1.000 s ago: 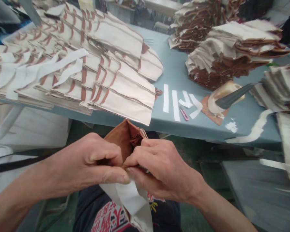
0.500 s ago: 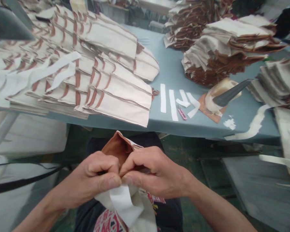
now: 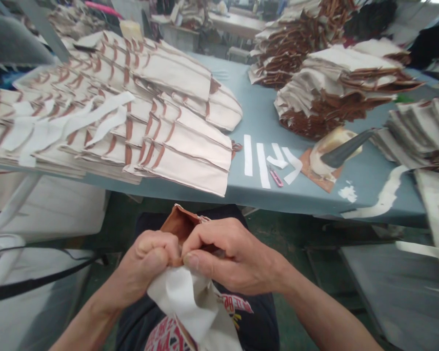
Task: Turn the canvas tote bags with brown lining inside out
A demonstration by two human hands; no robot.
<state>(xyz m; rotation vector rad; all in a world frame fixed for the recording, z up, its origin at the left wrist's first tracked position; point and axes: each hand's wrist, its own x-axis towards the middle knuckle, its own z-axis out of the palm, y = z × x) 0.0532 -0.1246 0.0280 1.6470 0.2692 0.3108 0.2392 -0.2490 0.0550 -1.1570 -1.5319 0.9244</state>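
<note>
Two bare hands meet above a worker's lap, holding a cream-and-brown piece (image 3: 223,327) clear of the near edge of a blue-topped bench (image 3: 254,105). The left hand (image 3: 153,254) closes tightly on the piece's brown edge, thumb pressed to curled fingers; just beside it, the right hand (image 3: 232,256) nips the same edge between thumb and forefinger. Both grips are narrow. Beyond the knuckles, the brown lining (image 3: 177,222) opens in a peak. Below, a white strip (image 3: 185,295) hangs over the cream side, its upper end at the fingertips; whether it is fastened there cannot be told.

By its look, this piece is partway done: the strip is at the edge, but its lower length dangles loose.

On the bench, ahead to the left, similar cream pieces (image 3: 190,168) lie overlapped in rows, brown bands showing, with long white ribbons (image 3: 111,109) draped across; whether they are finished is unclear. To the right rise thick brown-and-cream piles (image 3: 325,105), suggesting plenty of material remains. Between them lie short loose strips (image 3: 248,156), apparently unused, near a pink-handled tool (image 3: 276,177). A pale container (image 3: 320,158) with a dark handle (image 3: 346,150) slanting across it sits on a brown square (image 3: 324,183), white scraps (image 3: 347,192) just beside it.
</note>
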